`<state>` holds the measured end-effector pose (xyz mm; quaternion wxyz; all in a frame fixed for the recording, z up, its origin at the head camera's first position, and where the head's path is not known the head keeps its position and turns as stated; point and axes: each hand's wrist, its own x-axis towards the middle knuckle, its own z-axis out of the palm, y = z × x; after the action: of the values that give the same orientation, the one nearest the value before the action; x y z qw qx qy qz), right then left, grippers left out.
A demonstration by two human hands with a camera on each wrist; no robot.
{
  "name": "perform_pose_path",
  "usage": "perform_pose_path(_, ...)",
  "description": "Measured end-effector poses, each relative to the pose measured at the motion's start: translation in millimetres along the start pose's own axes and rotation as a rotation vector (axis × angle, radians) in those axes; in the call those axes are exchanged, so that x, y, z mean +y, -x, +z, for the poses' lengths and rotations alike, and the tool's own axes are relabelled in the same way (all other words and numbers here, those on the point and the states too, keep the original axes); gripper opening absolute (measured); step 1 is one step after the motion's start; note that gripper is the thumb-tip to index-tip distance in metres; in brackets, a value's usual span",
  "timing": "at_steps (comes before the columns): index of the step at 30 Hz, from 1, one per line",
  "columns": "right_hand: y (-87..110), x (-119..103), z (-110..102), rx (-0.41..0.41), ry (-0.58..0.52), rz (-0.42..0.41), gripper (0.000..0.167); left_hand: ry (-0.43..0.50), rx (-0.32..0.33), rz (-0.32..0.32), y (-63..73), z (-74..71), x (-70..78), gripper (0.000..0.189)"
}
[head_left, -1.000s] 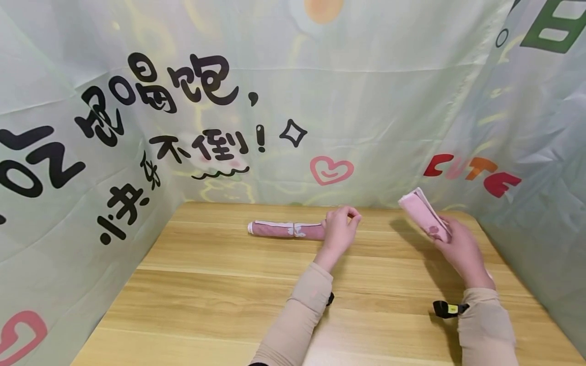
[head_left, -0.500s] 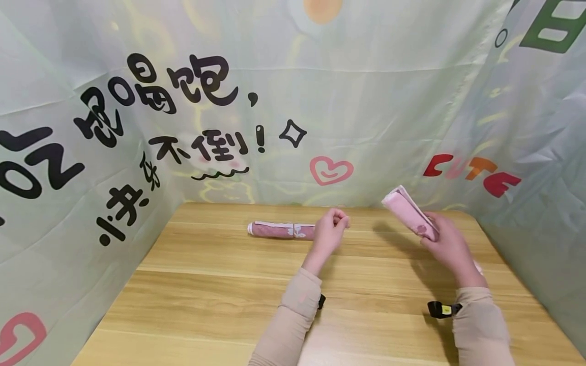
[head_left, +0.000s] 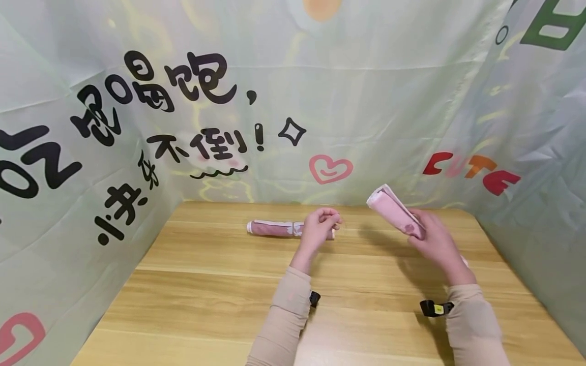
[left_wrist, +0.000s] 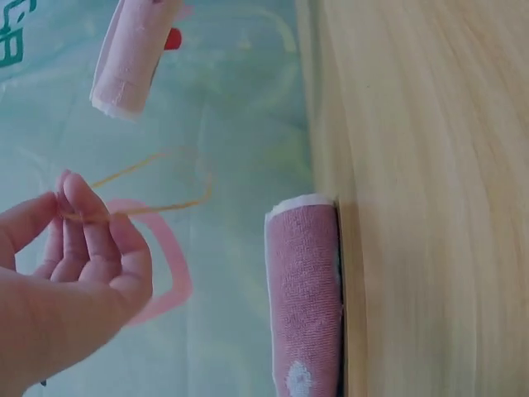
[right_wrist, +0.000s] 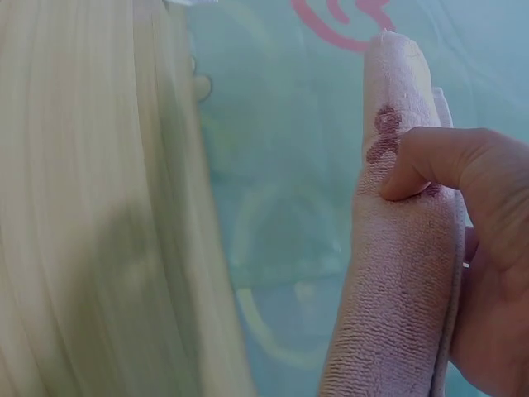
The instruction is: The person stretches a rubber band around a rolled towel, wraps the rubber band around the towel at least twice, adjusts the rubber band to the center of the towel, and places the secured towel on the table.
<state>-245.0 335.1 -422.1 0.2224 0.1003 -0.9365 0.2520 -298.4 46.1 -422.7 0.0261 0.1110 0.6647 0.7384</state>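
Note:
My left hand pinches a thin yellowish rubber band between thumb and fingertips; the loop sticks out past the fingers in the left wrist view. My right hand grips a light pink rolled towel near its lower end, tilted up and to the left above the table. In the right wrist view the thumb presses across this towel, beside a darker printed mark. A darker pink rolled towel with a white flower print lies at the table's back, tied around its middle. My left hand partly covers its right end.
The wooden table ends at the back and sides against a pale printed cloth hung like walls. Black straps with small devices sit at both wrists, such as the right strap.
Both hands have moved left. The light pink towel travels with my right hand toward the left one. My left hand now overlaps the middle-right of the darker towel, whose right tip shows again.

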Motion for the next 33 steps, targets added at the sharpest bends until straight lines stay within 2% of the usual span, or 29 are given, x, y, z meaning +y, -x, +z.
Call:
perform_pose_path(3,-0.7,-6,2,-0.003,-0.001,-0.012,0.064,0.125,-0.033,-0.019,-1.6,-5.7,-0.1,0.021)
perform_pose_path(6,-0.6,-11,4,-0.004,-0.001,-0.022,0.065,0.199,-0.070,-0.027,-2.7,-12.1,-1.2,0.023)
perform_pose_path(10,-0.4,-15,8,-0.005,-0.004,-0.040,0.065,0.225,-0.134,-0.034,-3.8,-19.2,-3.0,0.028)
perform_pose_path(15,-1.1,-19,12,0.002,-0.025,-0.081,0.064,0.243,-0.196,-0.004,-4.9,-24.3,-5.1,0.037)
perform_pose_path(21,-2.2,-26,18,-0.010,-0.033,-0.108,0.064,0.305,-0.196,0.023,-5.3,-26.7,-6.8,0.043)
perform_pose_path(26,-2.0,-31,21,-0.020,-0.040,-0.112,0.064,0.346,-0.163,0.021,-6.7,-28.4,-10.5,0.045)
perform_pose_path(33,-2.4,-38,27,-0.046,-0.039,-0.131,0.062,0.444,-0.128,0.013,-8.1,-29.8,-16.9,0.026)
